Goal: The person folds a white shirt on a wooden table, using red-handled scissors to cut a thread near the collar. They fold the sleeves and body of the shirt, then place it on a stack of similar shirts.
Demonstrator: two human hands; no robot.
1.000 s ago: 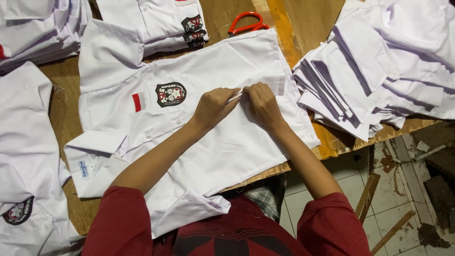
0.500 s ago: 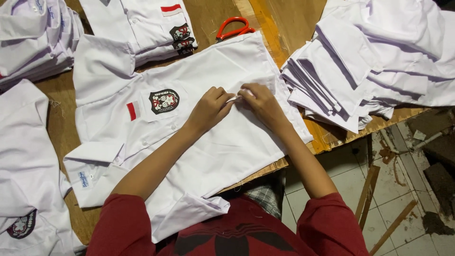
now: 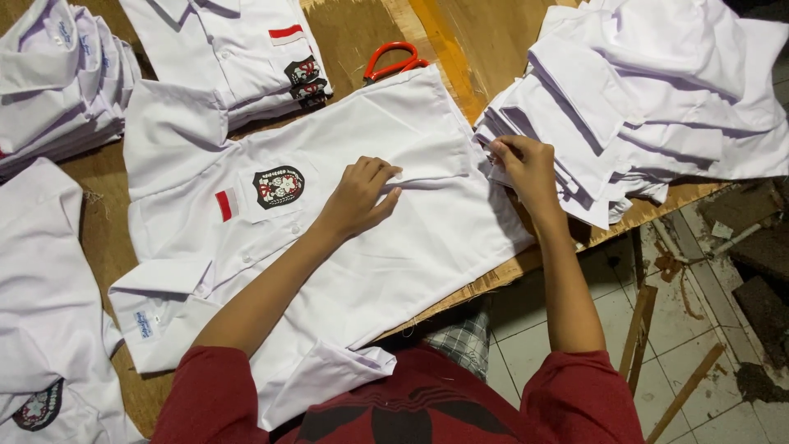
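The white shirt (image 3: 329, 247) lies flat on the desk (image 3: 460, 49), hem toward the person; the left hand (image 3: 357, 197) pinches a fold in it, fingers closed – the right hand (image 3: 526, 168) grips the shirt's edge beside the stacked white pieces (image 3: 649, 90), which a hard tug might topple
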